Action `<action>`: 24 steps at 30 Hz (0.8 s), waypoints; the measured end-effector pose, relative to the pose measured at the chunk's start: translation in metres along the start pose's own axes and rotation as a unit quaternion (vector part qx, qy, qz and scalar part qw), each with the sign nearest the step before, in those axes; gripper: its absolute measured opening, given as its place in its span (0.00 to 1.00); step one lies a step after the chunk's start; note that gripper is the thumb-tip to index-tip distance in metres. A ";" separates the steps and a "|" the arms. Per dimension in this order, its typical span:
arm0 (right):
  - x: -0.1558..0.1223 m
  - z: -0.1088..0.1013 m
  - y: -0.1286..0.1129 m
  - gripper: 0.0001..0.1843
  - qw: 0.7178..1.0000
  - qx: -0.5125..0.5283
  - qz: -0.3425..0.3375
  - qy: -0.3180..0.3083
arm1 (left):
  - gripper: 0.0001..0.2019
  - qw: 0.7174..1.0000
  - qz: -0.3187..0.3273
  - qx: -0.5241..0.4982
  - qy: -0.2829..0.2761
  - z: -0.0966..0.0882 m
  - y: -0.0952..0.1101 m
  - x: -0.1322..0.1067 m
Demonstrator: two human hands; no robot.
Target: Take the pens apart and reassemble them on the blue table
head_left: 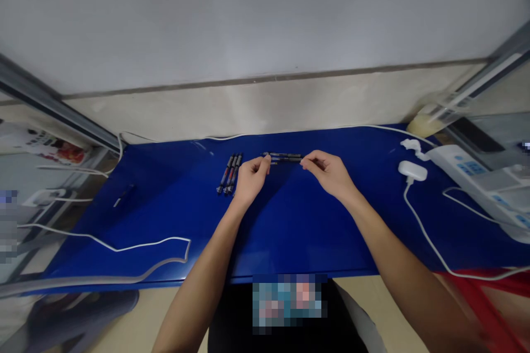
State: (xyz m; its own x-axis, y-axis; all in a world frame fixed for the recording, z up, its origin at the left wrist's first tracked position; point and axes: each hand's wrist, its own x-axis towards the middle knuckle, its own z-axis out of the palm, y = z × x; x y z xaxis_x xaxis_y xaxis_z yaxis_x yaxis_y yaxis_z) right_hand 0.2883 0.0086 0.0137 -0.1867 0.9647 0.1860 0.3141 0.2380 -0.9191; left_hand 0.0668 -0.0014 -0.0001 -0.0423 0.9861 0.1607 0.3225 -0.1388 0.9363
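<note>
Between my hands, a bundle of dark slim pens [284, 157] lies crosswise on the blue tabletop [298, 237]. My left hand [254, 178] pinches its left end, and my right hand [327, 172] pinches its right end. Just left of my left hand, several dark pens with blue and red barrels [229, 174] lie side by side, their tips toward me. Part of the bundle is hidden behind my fingers.
A white power strip [467, 176] and a white adapter [413, 171] sit at the table's right end, with white cables running along the back and front. A thin dark item [123, 196] lies at the left. A wall rises behind.
</note>
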 end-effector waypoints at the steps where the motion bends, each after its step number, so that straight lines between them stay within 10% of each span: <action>1: 0.000 0.001 0.001 0.11 1.000 0.014 -0.002 0.002 | 0.25 1.000 -0.003 -0.016 0.003 0.000 0.000 0.000; 24: 0.000 0.003 -0.001 0.12 1.000 0.025 0.014 0.000 | 0.24 0.999 -0.005 -0.045 -0.006 0.000 0.000 0.000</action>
State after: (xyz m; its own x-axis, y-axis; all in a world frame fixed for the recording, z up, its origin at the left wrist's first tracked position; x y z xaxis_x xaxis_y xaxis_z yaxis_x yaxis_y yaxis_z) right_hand 0.2855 0.0080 0.0136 -0.1777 0.9711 0.1593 0.2722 0.2041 -0.9404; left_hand 0.0664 -0.0018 -0.0004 -0.0333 0.9886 0.1471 0.2352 -0.1353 0.9625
